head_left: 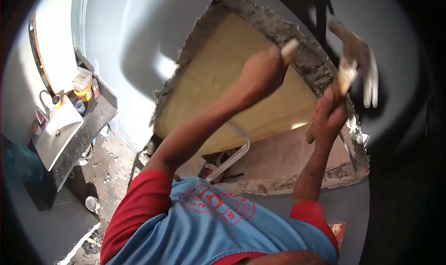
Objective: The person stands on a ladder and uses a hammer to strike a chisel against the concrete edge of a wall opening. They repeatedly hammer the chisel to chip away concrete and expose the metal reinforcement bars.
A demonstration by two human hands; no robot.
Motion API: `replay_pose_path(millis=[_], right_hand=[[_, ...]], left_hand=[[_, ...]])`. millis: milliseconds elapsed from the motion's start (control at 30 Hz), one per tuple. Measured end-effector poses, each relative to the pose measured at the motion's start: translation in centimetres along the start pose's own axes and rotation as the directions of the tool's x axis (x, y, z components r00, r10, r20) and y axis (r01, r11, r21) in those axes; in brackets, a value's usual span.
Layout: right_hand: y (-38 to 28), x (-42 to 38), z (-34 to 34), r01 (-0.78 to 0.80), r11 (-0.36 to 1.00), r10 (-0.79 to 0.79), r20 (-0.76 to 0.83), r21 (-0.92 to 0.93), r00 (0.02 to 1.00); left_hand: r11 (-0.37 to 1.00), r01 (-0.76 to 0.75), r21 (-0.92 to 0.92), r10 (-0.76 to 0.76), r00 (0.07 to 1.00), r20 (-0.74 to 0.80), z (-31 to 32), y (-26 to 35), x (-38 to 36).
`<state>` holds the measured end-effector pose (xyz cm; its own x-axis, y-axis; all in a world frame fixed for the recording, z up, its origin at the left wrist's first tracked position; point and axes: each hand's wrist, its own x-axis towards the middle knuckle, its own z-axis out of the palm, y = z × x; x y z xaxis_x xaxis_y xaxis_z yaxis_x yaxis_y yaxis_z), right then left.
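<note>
- Gripping a hammer (344,80) by its wooden handle, the right hand (331,119) had its fingers wrapped closed; the butt of the handle poked out below the fist.
- The hammer's head looked blurred and stood above and to the right of that hand, in front of the dark area at the right.
- Closed in a fist, the left hand (265,72) held a pale-ended tool (290,50); its rounded end stuck out past the thumb side, and the rest was hidden, so I cannot tell its full shape.
- Both fists were well apart, in front of a large opening (302,44) in the grey wall (153,14), whose broken edge was rough and crumbling.
- Within the opening stood a yellowish board (223,74), with a bent whitish pipe (235,159) near its lower edge.
- Over on the left, a white sink (59,132) sat in a dark counter (98,114), and a tub with a yellow label (82,86) stood near the counter's back corner.
- Bits of debris lay scattered on the floor (114,160), where a white cup (92,203) also showed.
</note>
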<state>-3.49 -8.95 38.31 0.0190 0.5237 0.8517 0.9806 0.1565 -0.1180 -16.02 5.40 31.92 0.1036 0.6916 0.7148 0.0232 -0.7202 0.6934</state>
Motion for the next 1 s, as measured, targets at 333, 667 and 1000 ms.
replay_pose_path(millis=[333, 667, 1000], right_hand=[[0.3, -5.2, 3.1, 0.087, 0.872, 0.02, -0.213, 0.482, 0.977], [-0.6, -5.1, 3.9, 0.143, 0.92, -0.044, -0.267, 0.366, 0.963], [4.7, -5.1, 7.5, -0.153, 0.953, 0.19, -0.122, 0.263, 0.974]], left_hand=[[0.947, -0.289, 0.137, 0.311, 0.934, -0.177, -0.3, 0.6, -0.4], [0.955, -0.268, 0.129, 0.288, 0.943, -0.168, 0.3, -1.2, 2.7], [0.946, -0.297, 0.132, 0.316, 0.936, -0.158, 0.4, -1.8, 3.1]])
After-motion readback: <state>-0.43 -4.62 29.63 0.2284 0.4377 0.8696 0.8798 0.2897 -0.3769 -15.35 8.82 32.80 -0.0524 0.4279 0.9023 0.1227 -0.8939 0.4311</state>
